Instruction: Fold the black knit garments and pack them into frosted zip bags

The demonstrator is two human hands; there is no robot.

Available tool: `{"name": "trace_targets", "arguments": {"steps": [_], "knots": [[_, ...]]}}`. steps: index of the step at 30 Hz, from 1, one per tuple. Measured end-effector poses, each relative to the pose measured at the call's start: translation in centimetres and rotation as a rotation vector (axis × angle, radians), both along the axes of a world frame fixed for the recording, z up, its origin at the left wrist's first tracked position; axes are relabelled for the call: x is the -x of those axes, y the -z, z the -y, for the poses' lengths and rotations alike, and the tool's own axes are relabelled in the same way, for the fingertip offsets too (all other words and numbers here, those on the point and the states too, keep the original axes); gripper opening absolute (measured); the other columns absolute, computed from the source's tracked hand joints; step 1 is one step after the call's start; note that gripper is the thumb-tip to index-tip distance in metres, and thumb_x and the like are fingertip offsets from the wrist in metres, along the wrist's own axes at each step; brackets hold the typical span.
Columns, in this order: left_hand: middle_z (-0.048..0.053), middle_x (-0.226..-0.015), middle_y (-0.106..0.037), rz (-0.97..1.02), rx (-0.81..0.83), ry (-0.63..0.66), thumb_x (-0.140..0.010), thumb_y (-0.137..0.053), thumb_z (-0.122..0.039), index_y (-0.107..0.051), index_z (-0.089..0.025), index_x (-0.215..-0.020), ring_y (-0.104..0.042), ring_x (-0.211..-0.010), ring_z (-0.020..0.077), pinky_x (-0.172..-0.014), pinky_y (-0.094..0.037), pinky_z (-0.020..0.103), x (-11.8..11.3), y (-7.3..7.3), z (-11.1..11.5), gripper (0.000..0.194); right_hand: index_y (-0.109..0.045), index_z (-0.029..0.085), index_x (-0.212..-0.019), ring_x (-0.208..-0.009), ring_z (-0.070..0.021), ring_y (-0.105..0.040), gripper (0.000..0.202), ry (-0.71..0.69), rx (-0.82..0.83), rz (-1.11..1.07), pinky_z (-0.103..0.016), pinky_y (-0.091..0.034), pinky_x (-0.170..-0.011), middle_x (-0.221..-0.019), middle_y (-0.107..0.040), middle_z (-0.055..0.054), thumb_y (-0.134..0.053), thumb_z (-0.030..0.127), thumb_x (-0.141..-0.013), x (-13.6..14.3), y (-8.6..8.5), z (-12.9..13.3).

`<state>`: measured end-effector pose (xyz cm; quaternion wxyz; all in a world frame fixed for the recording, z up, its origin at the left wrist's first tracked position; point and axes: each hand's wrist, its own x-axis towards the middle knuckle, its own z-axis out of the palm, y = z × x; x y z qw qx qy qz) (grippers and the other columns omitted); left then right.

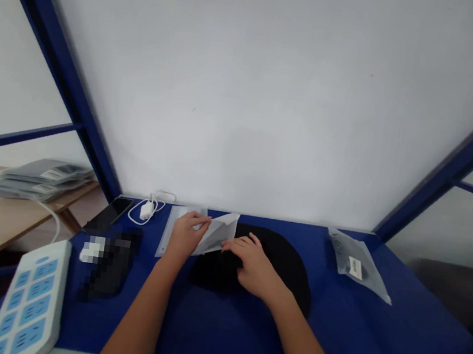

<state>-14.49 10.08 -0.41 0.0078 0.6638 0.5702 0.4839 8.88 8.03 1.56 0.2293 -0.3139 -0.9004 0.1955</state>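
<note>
Left hand (185, 235) seemingly pinching clear bag (215, 233), fabric (282, 258) beneath

We can read no text anywhere: the white label (355, 267) on the grey bag (358, 264) lying to the right of our right hand (253, 266) is too small.

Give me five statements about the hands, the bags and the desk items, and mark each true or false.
1. The left hand pinches the clear plastic bag. True.
2. The right hand rests on the black fabric. True.
3. The power strip lies at the right edge of the blue table. False: it lies at the near left corner.
4. A second packed bag lies to the right, apart from both hands. True.
5. The white charger sits on top of the black fabric. False: it lies at the back left, beside the phone.
</note>
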Motion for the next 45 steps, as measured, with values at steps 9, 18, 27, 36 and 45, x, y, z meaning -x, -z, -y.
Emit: {"name": "trace_targets", "arguments": {"steps": [9, 18, 27, 36, 45], "knots": [[0.002, -0.071, -0.063, 0.081, 0.29, 0.216, -0.082, -0.063, -0.026, -0.08, -0.023, -0.085, -0.06, -0.067, 0.0154, -0.065, -0.046, 0.026, -0.9, -0.7, 0.7, 0.017, -0.062, 0.025, -0.092, -0.117, -0.0198, -0.061, 0.029, -0.209, -0.037, -0.441, -0.053, -0.011, -0.121, -0.118, -0.068, -0.003, -0.058, 0.004, -0.073, -0.8, -7.7, 3.6], [0.006, -0.087, -0.074, 0.353, 0.417, 0.386, -0.079, -0.065, -0.033, -0.08, -0.019, -0.085, -0.067, -0.08, 0.0208, -0.073, -0.051, 0.031, -0.5, -2.3, 1.6, 0.022, -0.063, 0.024, -0.095, -0.131, -0.0181, -0.05, 0.031, -0.436, -0.185, -0.109, -0.05, -0.016, -0.121, -0.116, -0.07, -0.002, -0.052, 0.0, -0.079, 1.2, -2.6, 1.7], [0.005, -0.082, -0.07, 0.242, 0.413, 0.486, -0.083, -0.064, -0.035, -0.08, -0.021, -0.081, -0.064, -0.077, 0.0185, -0.071, -0.049, 0.028, -1.2, -2.8, 2.5, 0.021, -0.062, 0.02, -0.104, -0.138, -0.016, -0.04, 0.031, -0.553, -0.316, 0.024, -0.046, -0.023, -0.12, -0.126, -0.064, -0.007, -0.044, 0.001, -0.087, -0.2, -0.5, 0.7], [0.005, -0.081, -0.072, 0.128, 0.408, 0.462, -0.089, -0.056, -0.037, -0.079, -0.022, -0.085, -0.064, -0.078, 0.0192, -0.072, -0.048, 0.028, -2.1, -2.1, 2.2, 0.027, -0.058, 0.022, -0.111, -0.138, -0.022, -0.041, 0.044, -0.408, -0.421, -0.07, -0.051, -0.031, -0.115, -0.128, -0.061, -0.011, -0.045, -0.003, -0.076, -1.5, 1.8, -0.6], [0.004, -0.082, -0.075, 0.174, 0.541, 0.683, -0.088, -0.056, -0.037, -0.078, -0.022, -0.08, -0.066, -0.078, 0.0202, -0.072, -0.05, 0.027, -1.2, -2.7, 3.2, 0.028, -0.044, 0.017, -0.138, -0.138, -0.0324, -0.039, 0.078, -0.367, -0.393, 0.084, -0.059, -0.02, -0.115, -0.148, -0.043, -0.021, -0.068, 0.021, -0.063, -2.1, 0.4, -2.7]]}}
